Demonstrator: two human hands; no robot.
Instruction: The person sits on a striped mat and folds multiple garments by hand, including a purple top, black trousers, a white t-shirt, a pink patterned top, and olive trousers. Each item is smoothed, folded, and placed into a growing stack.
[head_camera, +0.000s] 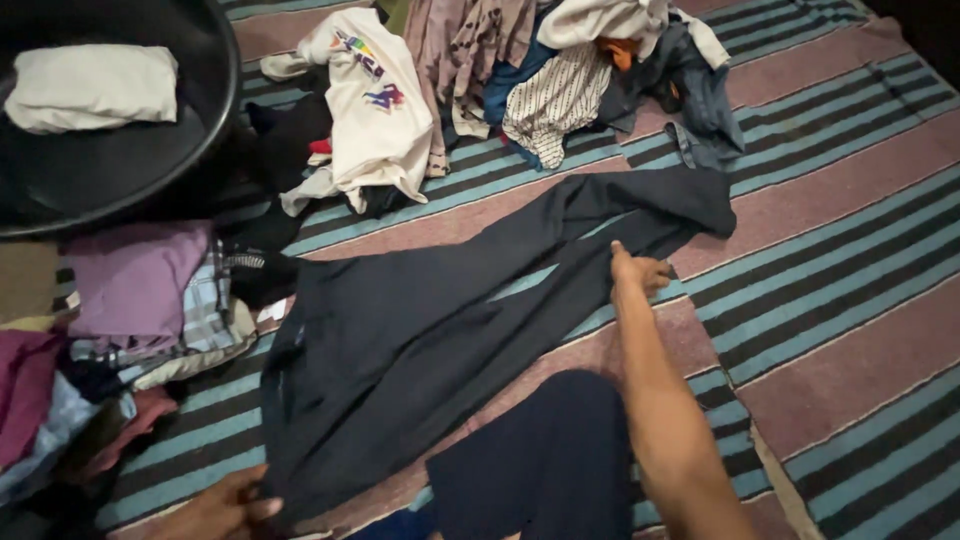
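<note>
Trousers (420, 350), dark and full length, lie spread flat across the middle of the frame on a striped mat (830, 260), waist toward the lower left and legs running to the upper right. Our right hand (638, 270) is closed on the edge of one leg near its far end, pinching the cloth. Our left hand (225, 508), at the bottom left, rests on the waistband corner; we cannot tell whether it grips or merely presses.

Judging from how things lie, we are partway through the pile. At the left edge a stack of folded clothes (120, 330) stands beside the trousers, with a purple piece on top, and a folded white cloth (92, 88) sits in the black tub (195, 130) at the upper left. The trousers are smoothed and laid out, the two legs nearly aligned, but no fold has been made in them yet.

Left to do, as we read it: a loose heap of unfolded clothes (560, 80) along the top of the frame, including a white printed shirt (375, 110) and a striped one.
</note>
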